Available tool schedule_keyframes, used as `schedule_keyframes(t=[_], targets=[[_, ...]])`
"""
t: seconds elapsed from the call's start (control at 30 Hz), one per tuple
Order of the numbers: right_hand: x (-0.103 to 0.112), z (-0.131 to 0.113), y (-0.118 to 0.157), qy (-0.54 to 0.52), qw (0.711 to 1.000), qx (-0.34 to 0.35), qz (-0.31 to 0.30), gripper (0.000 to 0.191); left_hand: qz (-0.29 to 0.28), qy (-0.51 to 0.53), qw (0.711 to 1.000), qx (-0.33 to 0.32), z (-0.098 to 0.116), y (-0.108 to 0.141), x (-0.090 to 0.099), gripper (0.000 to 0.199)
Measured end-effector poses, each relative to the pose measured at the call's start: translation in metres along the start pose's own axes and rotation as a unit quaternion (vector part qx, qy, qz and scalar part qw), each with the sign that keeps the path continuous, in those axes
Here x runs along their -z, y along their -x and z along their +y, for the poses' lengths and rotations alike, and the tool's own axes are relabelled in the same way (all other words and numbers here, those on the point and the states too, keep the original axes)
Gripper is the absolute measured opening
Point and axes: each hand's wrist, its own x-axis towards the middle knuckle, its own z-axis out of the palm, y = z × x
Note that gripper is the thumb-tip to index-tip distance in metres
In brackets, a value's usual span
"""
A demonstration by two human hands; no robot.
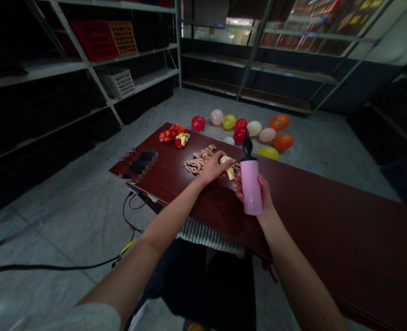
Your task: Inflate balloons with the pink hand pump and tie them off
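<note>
A pink cylinder with a black pointed nozzle [252,186] stands roughly upright in my right hand [264,195], whose fingers wrap round it over the table. To its left, my left hand [215,168] pinches a pale yellow limp piece [230,172], which looks like an uninflated balloon. Beige twisted strands [198,161] lie in a loose pile on the dark red table [306,202], beside and partly behind my left hand. The nozzle tip points up, apart from the pale yellow piece.
Red and yellow crumpled packaging [174,135] lies at the table's far left corner, and a blurred dark flat object [139,165] near its left edge. Several inflated balloons [254,128] rest on the floor beyond. Shelves [217,59] stand behind; black cables [51,266] run at the left.
</note>
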Motion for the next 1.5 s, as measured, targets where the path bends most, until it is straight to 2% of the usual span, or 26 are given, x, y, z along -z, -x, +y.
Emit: schedule_keyframes(t=[0.1,0.2,0.23,0.3,0.4,0.43,0.47,0.53,0.6,0.63,0.7,0.77,0.8,0.97,1.03,1.1,1.2,1.27,1.33,1.5], targets=[[-0.002,0.005,-0.003,-0.021,1.0,-0.012,-0.006,0.05,0.006,0.08,0.996,0.028,-0.006,0.002,-0.004,0.028],[-0.004,0.008,-0.003,-0.026,1.0,-0.012,-0.003,0.049,0.032,0.182,0.981,0.062,-0.011,0.0,0.0,0.027],[-0.005,0.008,-0.003,-0.03,0.999,-0.011,-0.002,0.049,0.057,0.209,0.973,0.078,-0.012,-0.002,0.003,0.026],[-0.006,0.006,-0.003,-0.04,0.999,-0.01,0.004,0.048,0.144,0.244,0.954,0.1,-0.015,-0.006,0.009,0.021],[-0.008,0.005,-0.003,-0.063,0.998,-0.012,0.008,0.045,0.283,0.246,0.924,0.076,-0.018,-0.008,0.016,0.012],[-0.008,0.005,-0.003,-0.074,0.997,-0.01,0.006,0.044,0.304,0.225,0.924,0.056,-0.017,-0.007,0.017,0.011],[-0.008,0.005,-0.003,-0.084,0.996,-0.006,0.006,0.043,0.301,0.195,0.933,0.039,-0.017,-0.005,0.017,0.014],[-0.007,0.005,-0.004,-0.098,0.995,-0.001,0.012,0.041,0.228,0.117,0.966,0.034,-0.015,0.001,0.014,0.032],[-0.005,0.005,-0.005,-0.098,0.995,0.001,0.024,0.04,0.081,0.056,0.992,0.075,-0.012,0.009,0.009,0.055],[-0.003,0.004,-0.005,-0.092,0.995,0.0,0.027,0.041,-0.004,0.043,0.993,0.106,-0.011,0.013,0.007,0.065],[-0.001,0.003,-0.005,-0.078,0.996,-0.005,0.031,0.043,-0.143,0.056,0.976,0.158,-0.009,0.018,0.001,0.077],[0.001,0.002,-0.003,-0.065,0.998,-0.009,0.025,0.046,-0.205,0.106,0.957,0.178,-0.008,0.021,-0.002,0.079],[0.002,0.002,-0.002,-0.064,0.998,-0.007,0.017,0.048,-0.205,0.135,0.953,0.179,-0.008,0.021,-0.004,0.076],[0.008,0.007,0.0,-0.062,0.997,-0.017,-0.037,0.052,-0.085,0.27,0.945,0.164,-0.005,0.021,-0.002,0.044],[0.009,0.009,-0.001,-0.053,0.996,-0.037,-0.058,0.057,-0.048,0.29,0.944,0.147,-0.002,0.02,0.002,0.032],[0.008,0.01,-0.001,-0.045,0.995,-0.044,-0.084,0.063,0.018,0.31,0.943,0.12,0.001,0.017,0.01,0.023],[0.004,0.006,0.003,-0.018,0.992,-0.046,-0.119,0.065,0.162,0.383,0.908,0.054,0.006,0.01,0.028,0.015],[0.002,0.004,0.006,0.006,0.989,-0.06,-0.138,0.065,0.225,0.422,0.878,0.024,0.009,0.007,0.04,0.017],[0.002,0.002,0.009,0.025,0.983,-0.08,-0.161,0.066,0.254,0.439,0.862,0.014,0.011,0.006,0.048,0.022],[0.003,0.001,0.012,0.068,0.968,-0.141,-0.194,0.072,0.261,0.456,0.851,0.017,0.01,0.007,0.05,0.024]])
